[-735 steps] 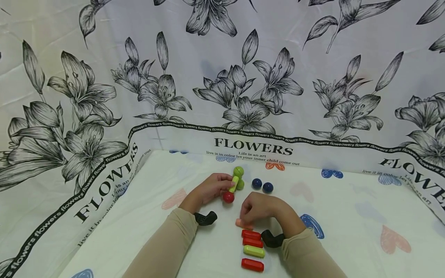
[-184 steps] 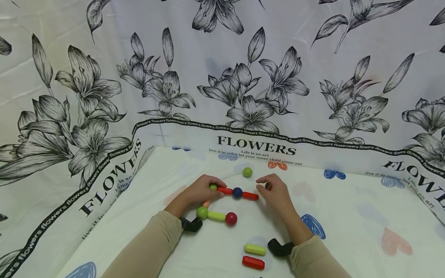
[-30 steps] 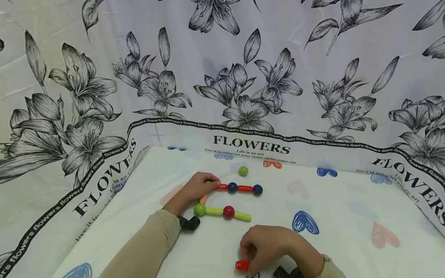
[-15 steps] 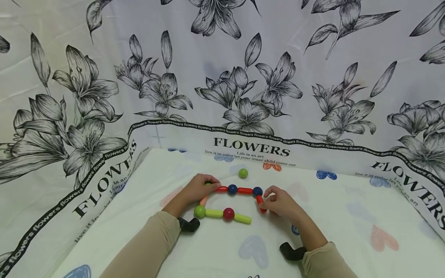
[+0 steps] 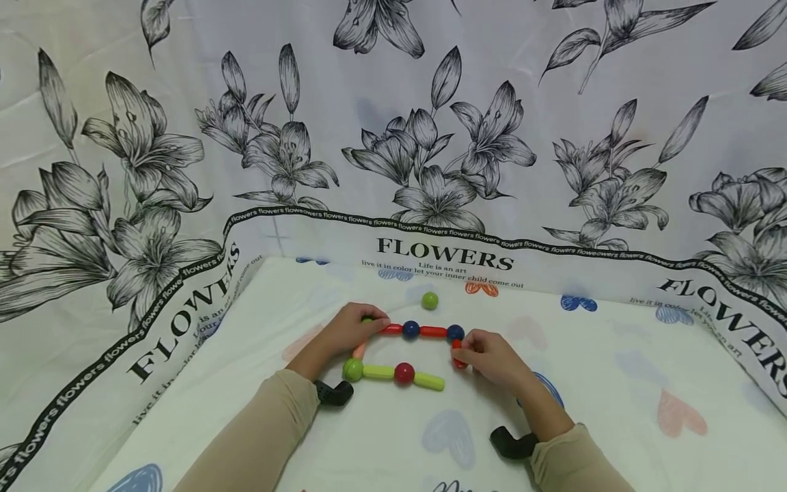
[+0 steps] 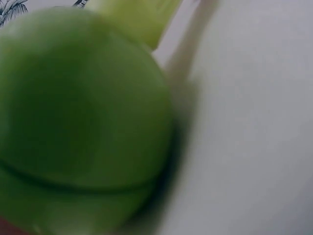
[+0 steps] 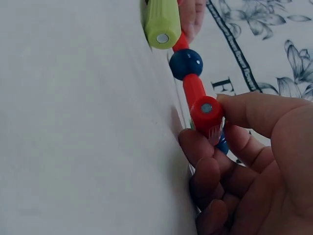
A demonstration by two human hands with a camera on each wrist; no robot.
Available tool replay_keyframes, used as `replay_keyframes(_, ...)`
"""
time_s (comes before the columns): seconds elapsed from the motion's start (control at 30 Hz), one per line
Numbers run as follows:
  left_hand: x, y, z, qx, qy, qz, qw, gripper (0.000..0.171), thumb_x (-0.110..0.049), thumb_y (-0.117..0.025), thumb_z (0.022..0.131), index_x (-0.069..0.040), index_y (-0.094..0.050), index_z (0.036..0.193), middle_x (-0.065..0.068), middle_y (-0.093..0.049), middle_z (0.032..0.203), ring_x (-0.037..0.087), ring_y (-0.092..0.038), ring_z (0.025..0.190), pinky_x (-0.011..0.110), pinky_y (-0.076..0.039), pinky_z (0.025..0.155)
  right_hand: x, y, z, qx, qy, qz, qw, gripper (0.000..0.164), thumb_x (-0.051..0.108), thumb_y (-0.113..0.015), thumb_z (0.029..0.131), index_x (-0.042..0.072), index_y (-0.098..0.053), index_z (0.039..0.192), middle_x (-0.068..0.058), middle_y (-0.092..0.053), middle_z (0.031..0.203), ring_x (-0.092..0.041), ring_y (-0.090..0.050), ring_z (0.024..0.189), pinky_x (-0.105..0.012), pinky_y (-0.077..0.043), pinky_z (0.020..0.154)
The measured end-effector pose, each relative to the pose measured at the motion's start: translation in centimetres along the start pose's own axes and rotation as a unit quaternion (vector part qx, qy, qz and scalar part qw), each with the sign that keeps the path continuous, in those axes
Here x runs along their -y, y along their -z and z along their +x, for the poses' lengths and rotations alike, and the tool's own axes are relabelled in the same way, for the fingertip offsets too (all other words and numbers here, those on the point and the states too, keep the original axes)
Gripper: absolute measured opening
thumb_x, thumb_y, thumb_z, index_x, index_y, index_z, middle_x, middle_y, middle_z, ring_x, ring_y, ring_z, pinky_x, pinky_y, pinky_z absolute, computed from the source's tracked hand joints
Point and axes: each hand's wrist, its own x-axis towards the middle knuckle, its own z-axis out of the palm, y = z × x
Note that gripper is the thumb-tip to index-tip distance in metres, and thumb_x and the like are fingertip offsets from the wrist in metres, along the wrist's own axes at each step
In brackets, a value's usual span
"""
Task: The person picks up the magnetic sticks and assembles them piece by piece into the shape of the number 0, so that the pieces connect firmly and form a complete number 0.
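Note:
My right hand (image 5: pixel 499 357) pinches a red magnetic stick (image 7: pixel 207 115) between thumb and fingers; a silver disc shows in its end. The stick's far end is right at a blue ball (image 5: pixel 456 332). From there a red stick (image 5: pixel 434 331), a second blue ball (image 5: pixel 410 330) and another red stick (image 5: pixel 392 329) run left to a green ball (image 5: pixel 367 320), mostly hidden under my left hand (image 5: pixel 350 331), which grips that corner. An orange stick (image 5: pixel 359 351) leads down to a nearer green ball (image 5: pixel 352 370). A yellow-green stick (image 5: pixel 378 372), red ball (image 5: pixel 404 373) and second yellow-green stick (image 5: pixel 429 380) continue right.
A loose green ball (image 5: pixel 430 301) lies behind the chain. The white cloth (image 5: pixel 381 437) printed with hearts covers the table. At the back hangs a flower-printed curtain (image 5: pixel 430 171). A black wrist mount (image 5: pixel 513 443) sits on the right wrist, another (image 5: pixel 334 393) on the left.
My right hand has carried the red stick from the front of the table up to the right-hand blue ball and swung it more upright. My left hand has stayed at its corner.

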Motion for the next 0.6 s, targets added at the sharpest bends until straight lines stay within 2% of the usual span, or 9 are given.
replay_keyframes(0.17, -0.2, 0.3, -0.1, 0.000, -0.011, -0.002, 0.9999, 0.015, -0.040, -0.067, 0.092, -0.028, -0.076, 0.097, -0.011, -0.070, 0.102, 0.013, -0.058, 0.102, 0.040, -0.044, 0.099, 0.0, 0.7, 0.3, -0.027, -0.010, 0.005, 1.000, 0.023, 0.034, -0.067, 0.092, 0.011, -0.063, 0.090, -0.003, -0.060, 0.077, -0.018, -0.049, 0.066, -0.028, -0.040, 0.057)
replay_keyframes(0.3, -0.3, 0.3, 0.0, -0.003, -0.019, -0.002, 0.9998, 0.015, -0.040, -0.068, 0.092, -0.029, -0.075, 0.097, -0.011, -0.070, 0.102, 0.013, -0.058, 0.102, 0.040, -0.044, 0.099, 0.5, 1.7, 0.8, -0.041, -0.018, 0.014, 0.999, 0.027, 0.038, -0.066, 0.093, 0.012, -0.064, 0.096, -0.005, -0.061, 0.086, -0.020, -0.050, 0.075, -0.030, -0.041, 0.062)
replay_keyframes(0.5, -0.3, 0.0, -0.1, -0.002, -0.020, -0.002, 0.9998, 0.015, -0.040, -0.068, 0.091, -0.028, -0.075, 0.096, -0.011, -0.069, 0.100, 0.014, -0.058, 0.102, 0.041, -0.044, 0.100, 2.4, 2.1, 3.2, -0.024, 0.018, -0.002, 1.000, 0.027, 0.035, -0.067, 0.093, 0.013, -0.067, 0.107, -0.003, -0.063, 0.101, -0.022, -0.052, 0.092, -0.031, -0.043, 0.073)
replay_keyframes(0.6, -0.1, 0.0, -0.4, -0.002, -0.019, -0.008, 0.9998, 0.016, -0.040, -0.068, 0.092, -0.027, -0.075, 0.096, -0.010, -0.070, 0.100, 0.014, -0.058, 0.101, 0.041, -0.044, 0.100, 3.4, 1.6, 4.8, 0.001, 0.042, -0.021, 0.999, 0.030, 0.033, -0.067, 0.093, 0.015, -0.066, 0.116, -0.006, -0.064, 0.116, -0.023, -0.056, 0.099, -0.035, -0.048, 0.080)
